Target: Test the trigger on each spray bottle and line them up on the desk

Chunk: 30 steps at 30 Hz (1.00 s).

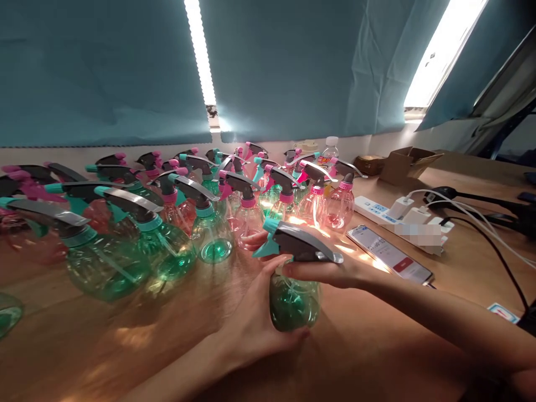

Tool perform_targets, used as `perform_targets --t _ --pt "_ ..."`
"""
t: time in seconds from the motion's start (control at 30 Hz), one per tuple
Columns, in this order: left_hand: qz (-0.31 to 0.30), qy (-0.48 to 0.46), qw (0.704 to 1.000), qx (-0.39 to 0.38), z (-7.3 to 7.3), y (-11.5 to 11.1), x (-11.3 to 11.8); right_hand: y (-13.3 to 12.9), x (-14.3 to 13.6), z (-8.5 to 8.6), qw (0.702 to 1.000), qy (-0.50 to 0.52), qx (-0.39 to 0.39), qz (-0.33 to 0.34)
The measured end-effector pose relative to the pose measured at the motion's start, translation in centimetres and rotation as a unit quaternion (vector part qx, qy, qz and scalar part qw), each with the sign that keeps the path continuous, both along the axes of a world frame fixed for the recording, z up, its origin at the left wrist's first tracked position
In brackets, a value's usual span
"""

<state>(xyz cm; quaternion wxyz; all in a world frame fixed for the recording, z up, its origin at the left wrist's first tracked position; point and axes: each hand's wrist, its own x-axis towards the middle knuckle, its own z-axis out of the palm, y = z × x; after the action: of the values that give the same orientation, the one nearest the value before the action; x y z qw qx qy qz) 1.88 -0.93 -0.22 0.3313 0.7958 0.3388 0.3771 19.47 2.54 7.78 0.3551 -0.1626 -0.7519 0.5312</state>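
A green see-through spray bottle [295, 304] with a black and teal trigger head stands upright between my hands, in the middle foreground. My left hand [262, 315] is wrapped around the body from the left side and below. Around the neck, just under the spray head [299, 241], my right hand [312, 272] is closed; its fingertips reach past the neck to the left. The collar is hidden by the fingers. Just beyond the hands stand a pink spray bottle [250, 219] and another green spray bottle [212, 240].
Several more green and pink spray bottles crowd the left and back of the wooden table [167, 346]. On the right lie a phone [389, 254] and a white power strip [397, 220] with cables. Behind them sits an open cardboard box [406, 164]. A blue-green curtain [285, 67] hangs behind.
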Motion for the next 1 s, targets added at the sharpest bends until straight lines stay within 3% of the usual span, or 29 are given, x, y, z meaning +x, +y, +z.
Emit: perform_targets --t 0.13,0.27,0.53,1.0 --pt "-0.016 0.022 1.000 0.007 0.4 0.4 -1.0 0.1 -0.7 0.3 0.999 0.010 0.038 -0.034" --pt "0.023 0.092 0.995 0.036 0.3 -0.2 -2.4 0.4 -1.2 0.0 0.994 -0.006 0.058 -0.088" --pt "0.123 0.271 0.944 0.141 -2.5 -1.6 -6.7 1.7 -0.1 -0.8 0.976 -0.079 0.124 -0.161" --pt "0.115 0.327 0.916 0.202 -1.6 -1.6 -6.8 2.3 0.3 -1.1 0.970 -0.052 0.146 -0.188"
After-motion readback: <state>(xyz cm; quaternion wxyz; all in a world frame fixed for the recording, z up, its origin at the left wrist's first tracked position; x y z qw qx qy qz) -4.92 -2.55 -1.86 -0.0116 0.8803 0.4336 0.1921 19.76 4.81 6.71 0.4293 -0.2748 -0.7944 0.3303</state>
